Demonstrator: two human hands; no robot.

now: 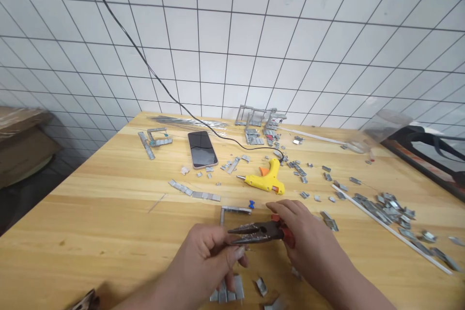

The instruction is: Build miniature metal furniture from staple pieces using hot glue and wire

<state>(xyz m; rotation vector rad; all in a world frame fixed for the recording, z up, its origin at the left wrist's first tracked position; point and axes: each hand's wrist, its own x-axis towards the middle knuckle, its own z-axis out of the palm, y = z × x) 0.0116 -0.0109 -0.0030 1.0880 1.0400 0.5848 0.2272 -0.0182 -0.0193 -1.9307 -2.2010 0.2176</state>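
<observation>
My right hand (301, 232) is wrapped round the red handles of the needle-nose pliers (267, 230). Their dark jaws point left and stand slightly apart. Just under the jaw tips, my left hand (212, 256) has its thumb and fingers pinched together; whatever is between them is too small to make out. Behind the left hand lies an L-shaped grey metal strip piece (236, 209), partly hidden by the fingers. A small blue piece (252, 204) is by its right end. Flat grey metal pieces (238, 286) show below the left fingers.
A yellow glue gun (267, 179) with a black cord lies beyond my hands, near a phone (202, 149). Metal clips (390, 206) are scattered on the right, beside a white stick (392, 230). Thin wires (189, 122) and small metal frames (256, 118) lie along the tiled wall.
</observation>
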